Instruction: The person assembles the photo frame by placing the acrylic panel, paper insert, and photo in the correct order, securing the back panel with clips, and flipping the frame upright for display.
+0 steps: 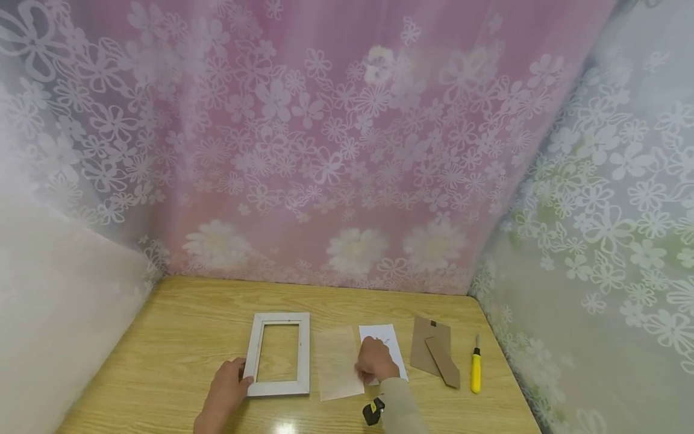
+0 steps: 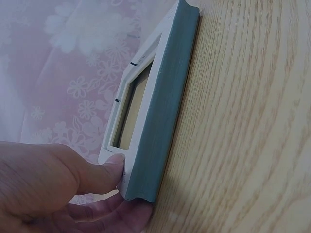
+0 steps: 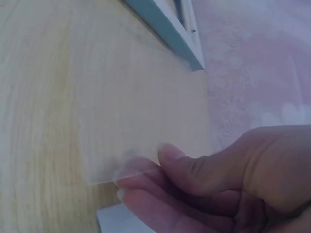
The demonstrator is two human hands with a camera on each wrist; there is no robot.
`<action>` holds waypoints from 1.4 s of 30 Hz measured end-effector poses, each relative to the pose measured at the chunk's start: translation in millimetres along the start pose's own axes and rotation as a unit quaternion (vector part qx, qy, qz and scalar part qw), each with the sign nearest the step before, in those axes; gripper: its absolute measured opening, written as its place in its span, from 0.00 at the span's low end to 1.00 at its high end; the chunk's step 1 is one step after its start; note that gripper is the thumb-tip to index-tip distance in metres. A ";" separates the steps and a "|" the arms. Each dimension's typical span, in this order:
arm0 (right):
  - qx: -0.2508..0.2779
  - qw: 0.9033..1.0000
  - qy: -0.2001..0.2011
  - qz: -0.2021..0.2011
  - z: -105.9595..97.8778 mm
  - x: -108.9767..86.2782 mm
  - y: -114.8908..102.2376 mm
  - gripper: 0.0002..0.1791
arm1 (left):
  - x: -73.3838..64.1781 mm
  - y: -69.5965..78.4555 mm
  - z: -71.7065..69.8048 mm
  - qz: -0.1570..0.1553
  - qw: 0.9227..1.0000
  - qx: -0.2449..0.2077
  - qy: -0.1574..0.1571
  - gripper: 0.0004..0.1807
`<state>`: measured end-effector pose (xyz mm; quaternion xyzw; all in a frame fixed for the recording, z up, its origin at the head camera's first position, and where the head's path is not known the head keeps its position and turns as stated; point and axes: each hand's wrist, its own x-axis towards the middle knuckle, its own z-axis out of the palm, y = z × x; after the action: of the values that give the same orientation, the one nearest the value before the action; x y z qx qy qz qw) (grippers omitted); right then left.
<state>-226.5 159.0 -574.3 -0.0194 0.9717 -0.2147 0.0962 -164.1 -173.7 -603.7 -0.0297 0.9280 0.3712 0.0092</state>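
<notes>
A white picture frame (image 1: 279, 389) lies on the table, its blue-green outer side showing in the left wrist view. My left hand (image 1: 225, 386) grips its near left corner, thumb (image 2: 112, 170) on the face and fingers at the outer edge. Right of the frame is a clear, thin sheet (image 1: 337, 364). My right hand (image 1: 376, 360) pinches the sheet's right edge between thumb (image 3: 177, 160) and fingers; in the right wrist view the fingers show through it. Partly hidden under that hand lies a white paper card (image 1: 382, 331) with a small print.
Further right, a brown backing board (image 1: 423, 343) with a stand leg (image 1: 441, 361) lies flat. Beside it, near the table's right edge, is a yellow-handled screwdriver (image 1: 476, 371). Floral curtains (image 1: 347, 181) hang behind and along both sides of the wooden table (image 1: 179, 337).
</notes>
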 end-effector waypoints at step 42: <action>0.251 0.965 -0.075 -0.009 -35.3 -9.2 -14.8 0.07 | -2.5 4.1 -0.1 -0.027 1.000 -0.014 -0.005 0.20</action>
<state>-224.5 160.9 -535.0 -0.0190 0.8767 -0.4503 0.1683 -161.9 -170.7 -600.7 -0.0532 0.9216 0.3836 0.0239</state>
